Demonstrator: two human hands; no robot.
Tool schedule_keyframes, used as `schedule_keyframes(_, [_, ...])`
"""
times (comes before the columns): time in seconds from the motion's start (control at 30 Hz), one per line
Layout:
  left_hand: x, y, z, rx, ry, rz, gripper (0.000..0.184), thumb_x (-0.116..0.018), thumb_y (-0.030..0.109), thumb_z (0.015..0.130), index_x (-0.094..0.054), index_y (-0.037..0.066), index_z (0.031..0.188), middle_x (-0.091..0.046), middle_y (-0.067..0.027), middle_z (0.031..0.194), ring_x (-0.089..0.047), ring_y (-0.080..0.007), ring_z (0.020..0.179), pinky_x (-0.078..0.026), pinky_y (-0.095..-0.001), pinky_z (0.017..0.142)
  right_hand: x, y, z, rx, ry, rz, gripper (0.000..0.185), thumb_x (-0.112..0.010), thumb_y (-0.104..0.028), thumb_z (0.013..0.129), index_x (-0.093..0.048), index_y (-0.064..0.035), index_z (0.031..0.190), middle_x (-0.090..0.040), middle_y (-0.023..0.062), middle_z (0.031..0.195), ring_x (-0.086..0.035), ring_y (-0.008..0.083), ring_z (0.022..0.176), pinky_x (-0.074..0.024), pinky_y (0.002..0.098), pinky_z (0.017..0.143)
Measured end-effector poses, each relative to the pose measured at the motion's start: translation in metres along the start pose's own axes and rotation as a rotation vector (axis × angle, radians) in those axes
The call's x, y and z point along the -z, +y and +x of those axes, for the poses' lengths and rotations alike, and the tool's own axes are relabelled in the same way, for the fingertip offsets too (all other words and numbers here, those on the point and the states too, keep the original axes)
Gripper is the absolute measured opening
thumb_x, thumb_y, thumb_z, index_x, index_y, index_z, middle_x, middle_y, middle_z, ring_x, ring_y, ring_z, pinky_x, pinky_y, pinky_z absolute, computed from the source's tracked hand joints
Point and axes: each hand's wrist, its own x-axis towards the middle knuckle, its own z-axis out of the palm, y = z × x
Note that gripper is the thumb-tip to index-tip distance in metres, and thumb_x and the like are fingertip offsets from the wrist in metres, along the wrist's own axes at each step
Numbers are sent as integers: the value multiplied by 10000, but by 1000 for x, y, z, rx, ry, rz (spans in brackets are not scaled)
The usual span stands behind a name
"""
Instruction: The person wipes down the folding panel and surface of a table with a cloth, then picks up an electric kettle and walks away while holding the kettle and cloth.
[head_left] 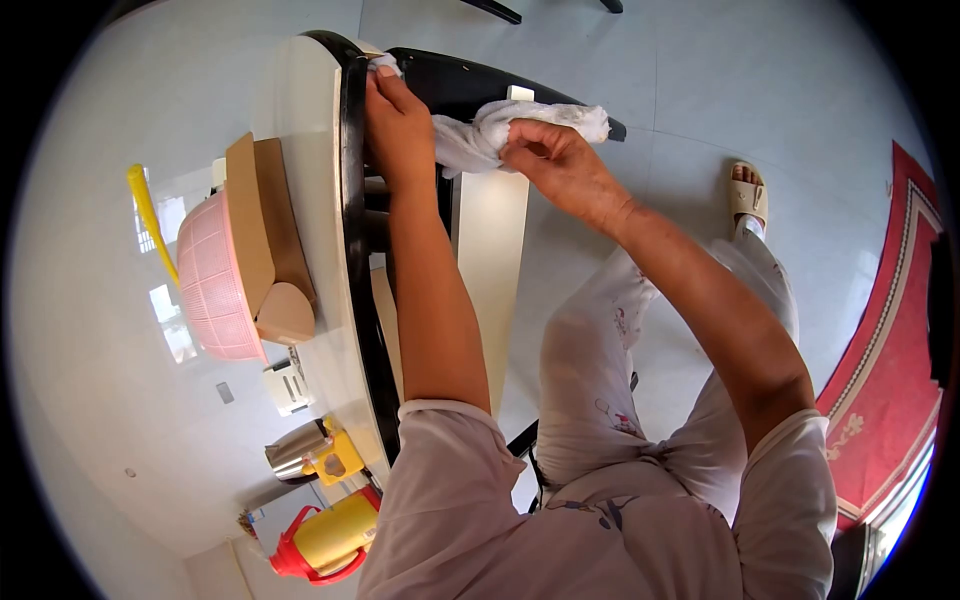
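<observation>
A white cloth (470, 145), twisted and bunched with some dark smudges, stretches over the black chair (450, 80). My right hand (568, 165) pinches it near the middle, and its loose end (590, 122) sticks out to the right. My left hand (400, 125) is closed close to the black table edge (352, 200). A small white bit of cloth (383, 63) shows at its fingertips, and the wrist side of this hand meets the cloth's left end. The left fingers are partly hidden. A pale chair panel (490, 235) lies below the cloth.
On the table at left stand a pink basket (208, 280), a cardboard box (262, 220), a steel kettle (298, 452) and a yellow-and-red thermos (335, 535). A red mat (885, 380) lies on the tiled floor (700, 90) at right. My slippered foot (748, 190) is ahead.
</observation>
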Motion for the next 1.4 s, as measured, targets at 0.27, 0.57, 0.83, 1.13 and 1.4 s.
schedule_keyframes(0.27, [-13,55,-105,90,-278,-683,291,-536,295,1069,-624,42,955,-577,-1,784,-491,-89,713,-433,-256,673,26,4,-8,-210,202,749,183,-556,-274,965,-636,-131,1047,-614,-14,1008,-554,120,996,-450,284,889])
schedule_keyframes(0.57, [1,48,-120,557,-393,-1295,314,-609,325,1037,-610,84,835,-549,34,769,-476,-75,726,-404,-239,693,51,-18,-41,-207,88,669,327,-624,-333,945,-562,-114,1179,-600,35,1183,-556,170,1131,-460,339,992])
schedule_keyframes(0.83, [4,53,-127,503,-521,-1214,243,-636,295,1019,-669,67,943,-620,1,800,-633,-142,789,-505,-307,737,59,-24,-39,-273,1,477,423,-760,-357,890,-625,-60,1159,-681,79,1108,-667,175,989,-562,347,841])
schedule_keyframes(1.13, [8,45,-124,508,-478,-1157,280,-643,296,1014,-696,23,976,-669,-37,821,-721,-216,863,-538,-282,760,77,-20,-30,-284,339,482,458,-761,-282,879,-597,-11,1210,-692,101,1134,-685,210,1013,-571,363,887])
schedule_keyframes(1.4, [4,36,-126,563,-455,-1079,287,-668,261,996,-698,-2,1106,-729,-122,974,-722,-219,871,-548,-290,799,84,-25,-30,-313,542,353,431,-743,-319,872,-626,-60,1196,-703,83,1091,-676,201,1000,-561,387,878])
